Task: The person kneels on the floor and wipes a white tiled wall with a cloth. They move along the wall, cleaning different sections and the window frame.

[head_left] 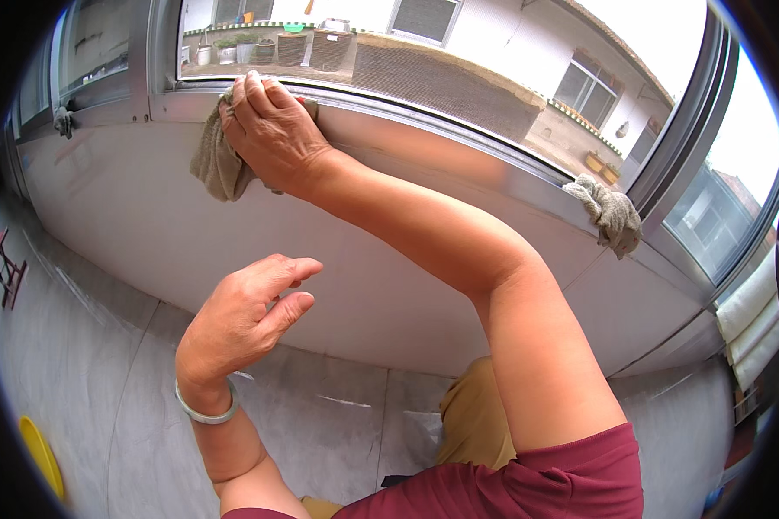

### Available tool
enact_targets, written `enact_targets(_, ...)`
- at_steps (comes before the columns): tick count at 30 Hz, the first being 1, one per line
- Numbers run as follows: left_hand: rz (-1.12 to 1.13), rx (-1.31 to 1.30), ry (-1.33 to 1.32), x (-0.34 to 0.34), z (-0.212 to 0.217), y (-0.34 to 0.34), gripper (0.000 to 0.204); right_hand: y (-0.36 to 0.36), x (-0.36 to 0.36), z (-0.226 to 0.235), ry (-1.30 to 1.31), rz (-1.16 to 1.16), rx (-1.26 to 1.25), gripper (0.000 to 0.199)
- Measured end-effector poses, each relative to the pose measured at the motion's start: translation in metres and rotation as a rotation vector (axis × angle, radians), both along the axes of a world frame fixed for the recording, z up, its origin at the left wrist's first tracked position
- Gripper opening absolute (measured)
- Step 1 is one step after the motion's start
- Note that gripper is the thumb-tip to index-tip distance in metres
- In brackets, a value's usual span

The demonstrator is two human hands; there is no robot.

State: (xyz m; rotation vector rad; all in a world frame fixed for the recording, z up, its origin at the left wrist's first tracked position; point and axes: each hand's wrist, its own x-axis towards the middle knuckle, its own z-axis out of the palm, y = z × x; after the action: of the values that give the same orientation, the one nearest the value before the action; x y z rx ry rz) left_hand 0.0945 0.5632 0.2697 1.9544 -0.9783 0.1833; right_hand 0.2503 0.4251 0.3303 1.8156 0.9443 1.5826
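My right hand [277, 134] grips a grey-beige cloth [218, 164] and presses it on the metal window frame [363, 130], near its lower left corner. Part of the cloth hangs down over the white wall panel. Something small and red shows beside my fingers, too little of it to name. Lower down, my left hand [247, 316] hovers in front of the wall with its thumb apart from its curled fingers, holding nothing. A pale bangle [208, 412] circles that wrist. Another grey-beige cloth [610, 214] lies bunched on the right end of the sill.
A small grey rag [63, 122] hangs at the frame's far left. On the tiled floor [86, 363] stand a reddish folding stool [7, 270] and a yellow rounded object [41, 457]. White folded fabric [750, 316] hangs at the right. Beyond the glass are potted plants and a building.
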Motion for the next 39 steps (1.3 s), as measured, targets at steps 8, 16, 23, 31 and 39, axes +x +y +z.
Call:
enact_targets(8, -0.049, 0.05, 0.017, 0.015, -0.016, -0.034, 0.028, -0.118, -0.069, -0.015, 0.105, 0.0, 0.009, 0.041)
enact_targets(16, -0.064, 0.123, 0.065, 0.024, -0.029, -0.039, 0.03, -0.243, -0.149, -0.053, 0.113, -0.229, 0.08, 0.036)
enact_targets(23, -0.035, 0.15, 0.099, 0.033, -0.04, -0.027, 0.031, -0.32, -0.227, -0.07, 0.136, -0.4, 0.164, 0.044)
enact_targets(31, -0.093, 0.148, 0.089, 0.035, -0.043, -0.039, 0.032, -0.241, -0.19, 0.023, 0.076, -0.075, 0.348, 0.049)
enact_targets(39, -0.055, 0.054, -0.027, 0.026, -0.028, -0.014, 0.032, -0.129, -0.096, 0.032, 0.258, -0.119, 0.09, 0.045)
